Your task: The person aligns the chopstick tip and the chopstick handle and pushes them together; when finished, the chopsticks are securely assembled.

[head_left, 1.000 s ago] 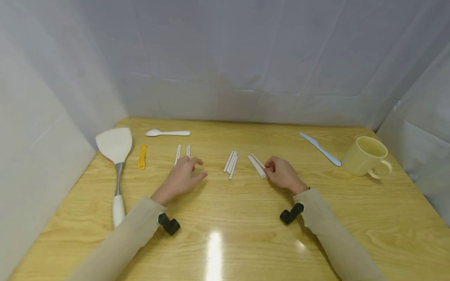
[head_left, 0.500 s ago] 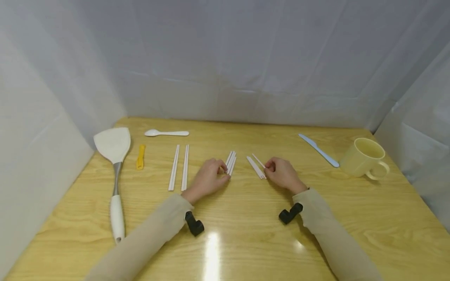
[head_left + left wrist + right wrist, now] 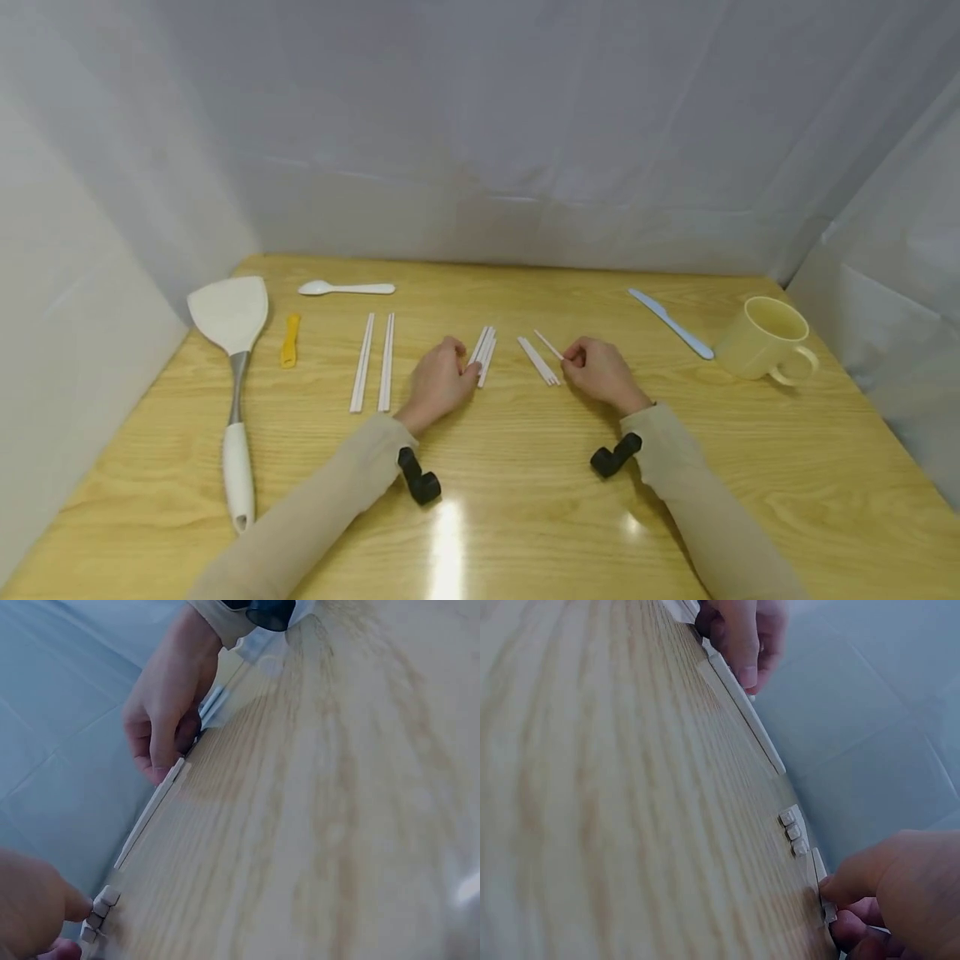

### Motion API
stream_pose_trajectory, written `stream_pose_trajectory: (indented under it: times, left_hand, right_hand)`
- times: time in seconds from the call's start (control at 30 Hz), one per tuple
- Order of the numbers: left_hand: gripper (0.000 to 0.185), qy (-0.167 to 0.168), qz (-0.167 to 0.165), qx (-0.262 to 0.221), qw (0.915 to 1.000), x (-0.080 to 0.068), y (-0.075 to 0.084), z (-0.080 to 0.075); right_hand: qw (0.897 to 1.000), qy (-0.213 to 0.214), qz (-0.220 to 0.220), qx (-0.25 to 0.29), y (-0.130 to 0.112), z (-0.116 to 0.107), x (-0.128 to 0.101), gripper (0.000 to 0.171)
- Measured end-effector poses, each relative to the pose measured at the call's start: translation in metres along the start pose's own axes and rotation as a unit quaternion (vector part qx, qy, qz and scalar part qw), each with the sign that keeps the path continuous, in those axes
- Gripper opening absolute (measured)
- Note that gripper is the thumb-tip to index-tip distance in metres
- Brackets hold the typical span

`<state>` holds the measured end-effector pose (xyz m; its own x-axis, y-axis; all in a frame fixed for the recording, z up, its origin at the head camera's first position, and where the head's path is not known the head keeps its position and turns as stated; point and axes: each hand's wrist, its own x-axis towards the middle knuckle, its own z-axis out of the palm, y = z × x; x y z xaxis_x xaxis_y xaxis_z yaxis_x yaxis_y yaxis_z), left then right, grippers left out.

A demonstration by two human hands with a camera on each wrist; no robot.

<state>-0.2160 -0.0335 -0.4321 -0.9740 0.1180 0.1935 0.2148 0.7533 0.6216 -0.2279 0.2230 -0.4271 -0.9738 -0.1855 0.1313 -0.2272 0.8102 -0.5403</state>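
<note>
A: Chopsticks, white ones, lie in three groups on the wooden surface point(image 3: 525, 467). The left hand point(image 3: 438, 383) has its fingers curled onto the near ends of the middle bundle point(image 3: 483, 343), pinching at them. The right hand point(image 3: 600, 373) pinches one single chopstick point(image 3: 548, 344) by its near end, just beside the right-hand sticks point(image 3: 537, 360) that lie flat.

B: And the pair on the left point(image 3: 372, 361)?

A: Lying parallel and apart from both hands, with nothing touching it.

B: How would you expect these sticks to handle?

A: My guess is light, stiff and smooth, probably plastic, so they would roll or slide on this glossy surface and slip between fingertips. They are thin, so a fingertip pinch near one end, as both hands do here, seems the way to lift one; gripping nearer the middle would steady it better for carrying.

B: Do the wrist views add anything?

A: The left wrist view shows square stick ends point(image 3: 98, 913) beside a fingertip of the left hand, and the right hand farther off on its own stick. The right wrist view shows the same from the other side, though it is blurred.

B: What else is about?

A: A spatula point(image 3: 230, 333), a small yellow tool point(image 3: 289, 339) and a white spoon point(image 3: 347, 288) at the left; a pale blue knife point(image 3: 670, 322) and a yellow mug point(image 3: 763, 342) at the right.
</note>
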Motion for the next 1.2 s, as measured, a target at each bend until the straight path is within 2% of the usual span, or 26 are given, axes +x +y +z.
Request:
stream_pose_trajectory:
  times: [0.13,0.4,0.63,0.8,0.93,1.1,1.2]
  left_hand:
    - [0.027,-0.014,-0.017,-0.004,0.9997,-0.001,0.000,-0.001]
    - [0.019,-0.008,-0.066,-0.027,0.9974,-0.002,0.004,-0.001]
    - [0.018,0.019,-0.067,-0.024,0.9973,-0.001,0.004,0.001]
    - [0.019,0.044,-0.078,-0.044,0.9950,-0.001,0.001,0.003]
    - [0.019,0.063,-0.053,-0.073,0.9939,-0.003,-0.003,0.004]
    - [0.018,0.085,0.013,-0.099,0.9914,-0.005,-0.006,0.003]
    - [0.016,0.087,0.044,-0.110,0.9892,-0.006,-0.008,0.003]
  right_hand:
    - [1.000,0.006,0.002,-0.002,-0.001,0.002,0.000,0.012]
    - [1.000,0.020,0.007,-0.006,-0.001,0.003,0.000,0.010]
    - [0.999,0.034,0.012,0.001,0.000,0.004,0.001,0.012]
    - [0.999,0.036,-0.001,0.022,0.001,0.004,0.001,0.016]
    - [0.999,0.027,-0.014,0.039,0.001,0.002,0.001,0.024]
    - [0.997,0.035,-0.048,0.039,-0.001,-0.001,0.002,0.025]
    - [0.996,0.045,-0.061,0.054,-0.004,-0.001,0.002,0.023]
